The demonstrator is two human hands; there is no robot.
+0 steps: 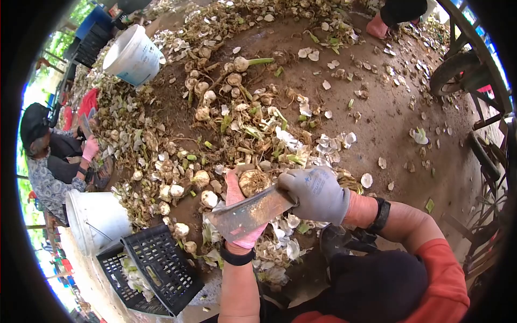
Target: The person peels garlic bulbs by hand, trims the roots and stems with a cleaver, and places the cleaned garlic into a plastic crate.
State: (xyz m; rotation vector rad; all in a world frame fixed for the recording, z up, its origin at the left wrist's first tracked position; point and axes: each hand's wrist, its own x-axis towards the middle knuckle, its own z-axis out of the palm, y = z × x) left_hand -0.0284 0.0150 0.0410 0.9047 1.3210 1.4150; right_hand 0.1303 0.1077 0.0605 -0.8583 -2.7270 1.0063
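My left hand (pixel 235 195), in a pink glove, holds a round brownish bulb (pixel 253 182) with its cut end facing up. My right hand (pixel 318 192), in a grey glove, grips the handle of a broad cleaver (pixel 247 216). The rusty blade lies flat across my left palm, just below the bulb. Both hands meet above a heap of pale peelings (pixel 280 247) on the dirt floor.
More bulbs and scraps (pixel 215 102) litter the ground. A white bucket (pixel 134 54) stands at the upper left, another bucket (pixel 97 218) and a black crate (pixel 156 269) at the lower left. A seated person (pixel 51 161) works at the left. A cart wheel (pixel 455 72) is right.
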